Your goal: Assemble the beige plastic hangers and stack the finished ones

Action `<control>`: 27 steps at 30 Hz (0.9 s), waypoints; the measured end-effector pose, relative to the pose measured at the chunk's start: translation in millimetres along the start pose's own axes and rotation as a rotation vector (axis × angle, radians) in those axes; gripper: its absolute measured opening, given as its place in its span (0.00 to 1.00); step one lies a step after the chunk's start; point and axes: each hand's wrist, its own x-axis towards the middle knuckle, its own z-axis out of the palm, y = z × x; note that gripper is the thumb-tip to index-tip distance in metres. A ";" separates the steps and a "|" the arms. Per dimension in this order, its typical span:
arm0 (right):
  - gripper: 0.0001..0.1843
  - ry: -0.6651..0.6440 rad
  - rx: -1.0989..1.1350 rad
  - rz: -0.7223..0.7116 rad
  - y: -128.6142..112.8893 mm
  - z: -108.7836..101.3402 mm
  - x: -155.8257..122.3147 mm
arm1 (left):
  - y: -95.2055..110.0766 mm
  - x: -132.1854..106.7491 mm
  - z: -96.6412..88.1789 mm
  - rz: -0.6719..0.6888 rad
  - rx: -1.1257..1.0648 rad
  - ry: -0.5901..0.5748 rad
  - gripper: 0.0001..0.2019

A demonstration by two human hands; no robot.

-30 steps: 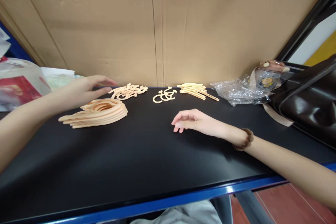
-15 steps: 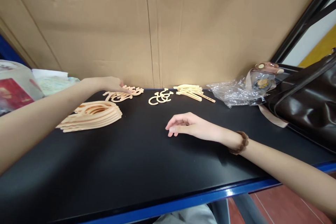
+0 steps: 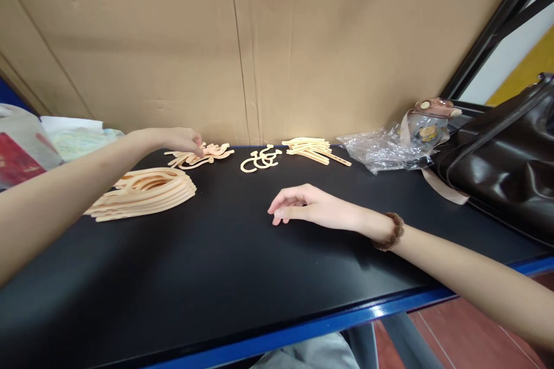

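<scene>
My left hand (image 3: pixel 187 139) reaches over a loose pile of curved cream plastic pieces (image 3: pixel 219 153) at the back left of the black table. Its fingers point down with the tips pressed together among the pieces; what they grip is hidden. Under that forearm lies a stack of cream plastic hanger bodies (image 3: pixel 158 190). My right hand (image 3: pixel 298 205) hovers or rests at the table's middle, fingers loosely bent, holding nothing. Beyond it are several small cream hooks (image 3: pixel 262 159) and a pile of straight cream bars (image 3: pixel 309 150).
Crumpled clear plastic (image 3: pixel 374 150) and a clear bottle with a brown lid (image 3: pixel 428 124) stand at the back right, beside a dark brown bag (image 3: pixel 502 155). A white and red bag (image 3: pixel 19 147) sits far left. Cardboard (image 3: pixel 173 40) walls the back; blue edging (image 3: pixel 303 334) runs along the front.
My left hand has drawn slightly back within the pile, its fingertips lower, and pieces there have shifted. My right hand keeps its pose. The whole view has shifted slightly.
</scene>
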 end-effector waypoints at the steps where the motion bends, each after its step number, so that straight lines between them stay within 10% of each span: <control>1: 0.08 0.000 -0.001 -0.001 0.1 -0.1 -0.1 | -0.4 0.8 -0.6 0.010 -0.005 -0.077 0.26; 7: 0.09 -0.005 -0.007 -0.001 0.4 -0.5 -0.2 | -1.3 5.1 -7.1 0.016 0.016 -0.318 0.21; 17: 0.08 -0.007 -0.018 -0.001 0.5 -1.2 0.1 | 14.5 0.5 -29.7 -0.055 0.056 -0.251 0.13; 27: 0.10 0.134 -0.016 -0.026 15.1 -14.4 7.8 | 132.5 -37.3 -79.8 0.093 0.060 0.134 0.18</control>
